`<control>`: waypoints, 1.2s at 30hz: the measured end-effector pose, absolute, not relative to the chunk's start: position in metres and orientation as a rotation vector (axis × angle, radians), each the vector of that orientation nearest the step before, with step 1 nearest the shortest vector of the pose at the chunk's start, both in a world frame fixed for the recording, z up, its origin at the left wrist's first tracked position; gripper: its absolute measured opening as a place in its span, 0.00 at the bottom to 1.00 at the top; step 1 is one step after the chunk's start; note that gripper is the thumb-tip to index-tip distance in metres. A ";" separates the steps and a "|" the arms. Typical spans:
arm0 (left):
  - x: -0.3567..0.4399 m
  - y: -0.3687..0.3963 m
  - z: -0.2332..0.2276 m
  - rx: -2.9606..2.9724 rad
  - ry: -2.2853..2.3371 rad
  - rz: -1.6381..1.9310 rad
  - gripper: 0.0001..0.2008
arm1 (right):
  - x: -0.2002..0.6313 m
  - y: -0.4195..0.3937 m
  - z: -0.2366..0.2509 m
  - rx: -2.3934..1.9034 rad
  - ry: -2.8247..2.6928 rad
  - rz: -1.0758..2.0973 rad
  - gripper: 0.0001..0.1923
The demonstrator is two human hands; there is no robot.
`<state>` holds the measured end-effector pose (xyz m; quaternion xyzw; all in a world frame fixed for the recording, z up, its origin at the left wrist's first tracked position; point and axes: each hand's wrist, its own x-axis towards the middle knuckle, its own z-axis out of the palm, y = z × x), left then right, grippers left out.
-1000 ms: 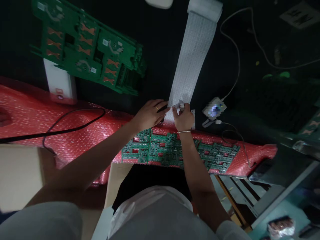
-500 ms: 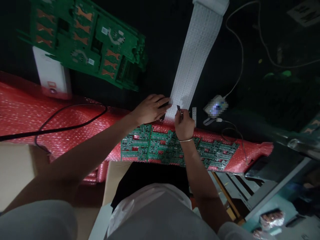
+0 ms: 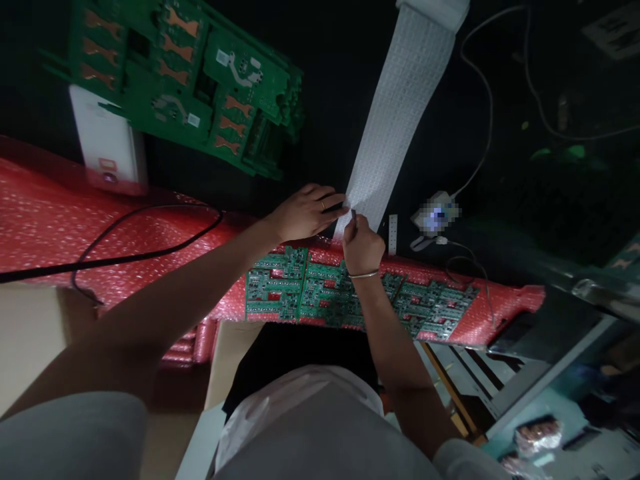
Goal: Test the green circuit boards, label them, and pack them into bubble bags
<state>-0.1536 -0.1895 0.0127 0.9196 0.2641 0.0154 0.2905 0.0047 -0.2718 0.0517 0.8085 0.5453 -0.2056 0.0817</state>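
Observation:
A long white strip of labels runs from the top of the view down to my hands. My left hand rests flat on the strip's near end, fingers spread and pressing it down. My right hand is closed around a small thin dark tool, whose tip touches the strip's end beside my left fingers. Just below both hands, several green circuit boards lie in a row on red bubble wrap.
A stack of larger green boards lies at the upper left over a white box. A black cable crosses the bubble wrap. A small device with a white cord sits right of my hands. A cardboard box is at the left.
My right hand has dropped a white bit it held at the strip's end and now grips the dark tool, brought closer to my left fingers. The view shifted slightly.

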 end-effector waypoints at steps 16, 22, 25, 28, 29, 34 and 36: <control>-0.156 -0.188 0.006 2.474 0.678 0.055 0.21 | -0.001 -0.271 0.054 2.402 1.598 -0.614 0.20; -0.156 -0.188 0.005 2.522 0.661 0.040 0.21 | -0.003 -0.271 0.058 2.371 1.570 -0.628 0.19; -0.157 -0.188 0.003 2.524 0.664 0.049 0.21 | -0.003 -0.275 0.058 2.422 1.584 -0.612 0.18; -0.157 -0.189 0.001 2.520 0.675 0.042 0.21 | -0.001 -0.280 0.057 2.506 1.605 -0.593 0.19; -0.158 -0.189 0.000 2.516 0.679 0.041 0.22 | 0.000 -0.281 0.057 2.523 1.609 -0.598 0.19; -0.159 -0.188 -0.003 2.497 0.682 0.051 0.22 | 0.000 -0.285 0.055 2.540 1.635 -0.640 0.20; -0.159 -0.188 -0.005 2.509 0.673 0.058 0.21 | -0.001 -0.285 0.054 2.540 1.653 -0.620 0.19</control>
